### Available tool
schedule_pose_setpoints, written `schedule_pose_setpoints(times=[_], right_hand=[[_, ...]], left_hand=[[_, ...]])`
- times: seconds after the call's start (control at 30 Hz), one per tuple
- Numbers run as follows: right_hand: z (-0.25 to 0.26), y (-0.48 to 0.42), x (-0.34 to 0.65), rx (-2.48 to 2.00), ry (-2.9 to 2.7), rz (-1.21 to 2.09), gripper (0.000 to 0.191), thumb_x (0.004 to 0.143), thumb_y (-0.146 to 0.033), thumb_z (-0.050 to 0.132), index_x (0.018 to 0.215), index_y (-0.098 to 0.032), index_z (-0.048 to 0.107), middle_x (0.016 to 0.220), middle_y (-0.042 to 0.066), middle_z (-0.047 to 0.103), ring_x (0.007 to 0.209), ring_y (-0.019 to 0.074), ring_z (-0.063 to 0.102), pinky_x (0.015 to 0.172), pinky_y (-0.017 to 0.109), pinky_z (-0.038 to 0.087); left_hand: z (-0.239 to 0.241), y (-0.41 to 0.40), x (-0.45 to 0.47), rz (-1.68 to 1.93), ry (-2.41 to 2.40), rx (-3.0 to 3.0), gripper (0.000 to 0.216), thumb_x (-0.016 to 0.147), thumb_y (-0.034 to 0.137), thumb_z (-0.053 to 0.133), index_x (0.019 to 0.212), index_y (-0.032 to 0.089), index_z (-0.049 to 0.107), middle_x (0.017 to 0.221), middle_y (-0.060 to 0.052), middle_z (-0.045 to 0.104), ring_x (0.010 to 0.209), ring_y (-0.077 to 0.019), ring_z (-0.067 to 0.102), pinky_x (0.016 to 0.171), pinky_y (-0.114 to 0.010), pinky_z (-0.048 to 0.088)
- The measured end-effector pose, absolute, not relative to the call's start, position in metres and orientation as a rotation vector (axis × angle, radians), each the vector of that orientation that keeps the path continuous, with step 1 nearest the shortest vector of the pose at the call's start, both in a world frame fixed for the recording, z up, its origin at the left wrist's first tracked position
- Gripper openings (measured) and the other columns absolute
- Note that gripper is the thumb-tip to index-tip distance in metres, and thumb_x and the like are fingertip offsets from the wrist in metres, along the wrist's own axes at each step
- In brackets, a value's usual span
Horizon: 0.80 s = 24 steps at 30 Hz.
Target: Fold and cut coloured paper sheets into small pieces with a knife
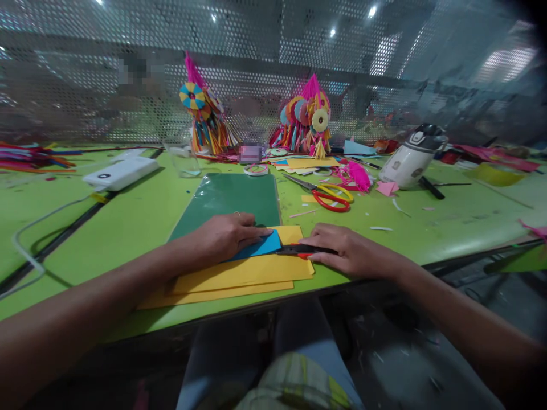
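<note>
My left hand (233, 233) presses its closed fingers on a folded strip of blue paper (267, 246), holding it down. Under that strip lie overlapping sheets of yellow paper (248, 275) near the table's front edge. A slim black tool (294, 249) with red parts is gripped in my right hand (346, 250); its kind does not show clearly. The tool's tip meets the right end of the blue paper. Just behind my left hand a dark green sheet or folder (237, 196) lies flat, partly covered by the hand.
Scissors with red and yellow handles (335, 196) lie behind my right hand. A white bottle (408, 156), pink yarn (356, 175) and paper scraps are farther right. At left is a corded white power bank (122, 172). Colourful tasselled ornaments (307, 111) hang before a perforated metal screen (256, 68).
</note>
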State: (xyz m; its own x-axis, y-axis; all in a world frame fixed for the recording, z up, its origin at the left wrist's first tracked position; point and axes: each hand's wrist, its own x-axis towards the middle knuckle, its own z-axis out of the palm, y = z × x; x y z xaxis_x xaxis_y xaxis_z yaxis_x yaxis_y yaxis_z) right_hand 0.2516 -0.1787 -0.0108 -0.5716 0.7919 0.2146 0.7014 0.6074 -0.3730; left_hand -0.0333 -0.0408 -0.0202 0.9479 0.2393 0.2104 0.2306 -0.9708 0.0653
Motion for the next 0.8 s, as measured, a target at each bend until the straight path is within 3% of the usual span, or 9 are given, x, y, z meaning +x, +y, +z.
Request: schedule_pose_setpoints(times=[0.33, 0.8], right_hand=[[-0.011, -0.182, 0.245, -1.202, -2.443, 0.368, 0.032, 0.101, -0.032, 0.049, 0.124, -0.017, 0.065, 0.099, 0.012, 0.067, 0.092, 0.0210, 0.061, 0.082, 0.033, 0.050], [-0.013, -0.195, 0.239, -1.332, -2.384, 0.335, 0.033, 0.099, -0.030, 0.051, 0.127, -0.018, 0.064, 0.101, 0.012, 0.066, 0.092, 0.0215, 0.062, 0.083, 0.034, 0.050]], left_hand=[[-0.013, -0.048, -0.032, 0.283, 0.425, 3.074, 0.040, 0.105, 0.036, 0.035, 0.128, 0.025, 0.066, 0.082, -0.003, 0.052, 0.071, -0.0154, 0.052, 0.064, -0.027, 0.039], [-0.018, -0.046, -0.032, 0.388, 0.424, 3.060, 0.043, 0.105, 0.039, 0.033, 0.125, 0.025, 0.069, 0.076, -0.003, 0.052, 0.066, -0.0139, 0.051, 0.058, -0.025, 0.037]])
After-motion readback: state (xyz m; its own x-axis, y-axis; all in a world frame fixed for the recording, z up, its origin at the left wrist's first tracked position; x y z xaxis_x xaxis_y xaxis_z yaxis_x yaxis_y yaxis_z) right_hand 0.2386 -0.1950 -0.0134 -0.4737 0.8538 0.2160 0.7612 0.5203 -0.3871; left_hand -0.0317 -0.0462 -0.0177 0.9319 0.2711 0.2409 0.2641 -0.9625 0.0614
